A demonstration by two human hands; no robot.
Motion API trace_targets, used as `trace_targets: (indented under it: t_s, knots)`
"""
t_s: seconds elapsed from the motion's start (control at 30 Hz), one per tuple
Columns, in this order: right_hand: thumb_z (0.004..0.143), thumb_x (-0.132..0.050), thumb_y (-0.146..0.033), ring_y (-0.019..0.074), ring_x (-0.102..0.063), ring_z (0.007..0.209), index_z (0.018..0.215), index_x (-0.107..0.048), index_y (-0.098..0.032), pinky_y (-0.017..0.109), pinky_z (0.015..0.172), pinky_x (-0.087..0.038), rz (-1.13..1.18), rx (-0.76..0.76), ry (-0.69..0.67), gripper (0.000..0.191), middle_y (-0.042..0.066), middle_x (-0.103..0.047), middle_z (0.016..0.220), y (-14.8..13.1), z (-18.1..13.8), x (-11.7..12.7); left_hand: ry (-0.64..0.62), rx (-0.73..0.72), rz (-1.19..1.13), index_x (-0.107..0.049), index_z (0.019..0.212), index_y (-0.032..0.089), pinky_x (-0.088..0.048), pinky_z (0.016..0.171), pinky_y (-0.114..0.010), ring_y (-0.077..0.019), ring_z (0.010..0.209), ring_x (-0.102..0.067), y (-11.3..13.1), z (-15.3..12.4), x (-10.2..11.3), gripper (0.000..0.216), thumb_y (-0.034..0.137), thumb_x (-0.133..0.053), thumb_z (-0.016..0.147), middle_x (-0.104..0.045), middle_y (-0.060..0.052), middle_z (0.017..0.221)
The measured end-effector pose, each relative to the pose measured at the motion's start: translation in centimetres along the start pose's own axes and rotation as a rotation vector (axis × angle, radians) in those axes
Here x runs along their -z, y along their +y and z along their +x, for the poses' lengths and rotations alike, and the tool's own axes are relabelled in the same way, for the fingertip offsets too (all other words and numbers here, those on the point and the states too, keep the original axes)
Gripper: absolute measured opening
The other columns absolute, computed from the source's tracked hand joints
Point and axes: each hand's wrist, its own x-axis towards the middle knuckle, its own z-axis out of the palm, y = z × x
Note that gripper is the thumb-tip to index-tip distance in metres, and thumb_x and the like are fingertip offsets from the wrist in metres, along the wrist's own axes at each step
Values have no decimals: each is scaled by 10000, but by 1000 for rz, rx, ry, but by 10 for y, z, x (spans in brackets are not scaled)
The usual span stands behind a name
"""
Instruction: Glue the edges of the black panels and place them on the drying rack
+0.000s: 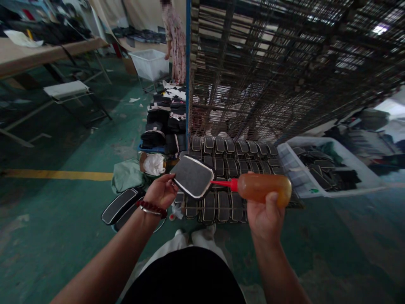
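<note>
My left hand [162,192] grips the left edge of a dark grey, rounded panel [193,176], holding it up and tilted. A whitish line of glue [202,165] runs along the panel's border. In my right hand [266,215] lies a squeeze bottle [264,188] of amber liquid, turned on its side. The bottle's red nozzle [221,183] points left, with its tip at the panel's right edge. Below and behind, rows of similar dark panels with pale borders [221,207] lie on a wire rack shelf.
A tall wire rack [240,76] rises ahead on the right. At the right stands a white bin [303,185] with dark pieces inside. More dark panels [120,207] lie at lower left, near a green sack [127,175]. A person [177,46] stands beyond, beside a white tub [150,65].
</note>
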Motion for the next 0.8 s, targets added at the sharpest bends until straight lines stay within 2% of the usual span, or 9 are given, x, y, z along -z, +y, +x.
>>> trace_targets:
  t_s: [0.1, 0.2, 0.43, 0.63, 0.8]
  knots:
    - [870, -701, -440, 303, -633, 1182, 1250, -636, -242, 606, 1114, -395, -5, 25, 0, 433, 91, -677, 1218, 1, 7, -1, -2, 8, 4, -577, 771, 113, -518, 423, -135, -83, 411, -575, -1, -3, -1, 228, -61, -468, 871, -598, -3, 579]
    - [867, -706, -436, 301, -647, 1157, 1257, -632, -248, 597, 1099, -414, 4, 14, 10, 439, 90, -677, 1217, 4, 3, 2, 24, 5, -4, -590, 800, 101, -506, 411, -126, -89, 440, -602, -1, -6, -5, 214, -62, -470, 868, -648, -34, 630]
    - [888, -684, -437, 280, -674, 1104, 1264, -623, -262, 538, 1025, -504, 31, -164, -3, 420, 88, -688, 1211, 8, -13, 1, 70, -25, -51, -565, 768, 121, -477, 403, -109, -65, 420, -566, 6, -1, -3, 226, -87, -499, 827, -635, -15, 632]
    - [884, -685, -417, 270, -670, 1111, 1253, -628, -271, 533, 1028, -504, 10, -47, 1, 401, 67, -676, 1236, 8, 7, -5, 72, -28, -6, -555, 759, 121, -475, 395, -109, -79, 452, -588, 2, -8, -6, 226, -71, -483, 853, -631, -20, 627]
    - [857, -730, -386, 252, -686, 1075, 1215, -651, -268, 478, 979, -549, 61, -100, 24, 386, 53, -704, 1170, 15, -1, 0, 64, -29, -21, -575, 796, 116, -502, 413, -136, -100, 491, -627, 2, -15, -12, 234, -67, -448, 867, -654, -38, 673]
